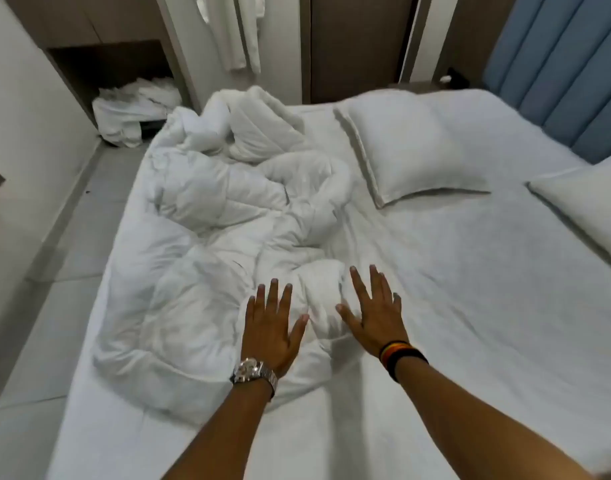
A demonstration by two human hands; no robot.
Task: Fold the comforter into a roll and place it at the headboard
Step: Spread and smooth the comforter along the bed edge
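My two forearms reach out over the white sheet of the bed, bare from the elbow down. On my left wrist sits a silver wristwatch, and my right wrist carries a stack of dark and striped bands. My left hand lies palm down with its fingers spread wide and straight, gripping nothing; it is over the near edge of the comforter, though I cannot tell whether it presses on the fabric or hovers just above it. My right hand is flat too, fingers fanned apart, empty, its thumb side just beside a puffed hump of the comforter that rises between my two hands. The comforter itself is white, unrolled and crumpled, heaped along the left half of the bed from near my hands up to the far corner, where it bunches highest. To its right, farther up the mattress, a white pillow lies flat, and a second pillow shows partly at the right edge. Beyond them the blue padded headboard stands at the upper right. On the far left, past the bed, a pile of white linen sits in a low alcove on the grey tiled floor.
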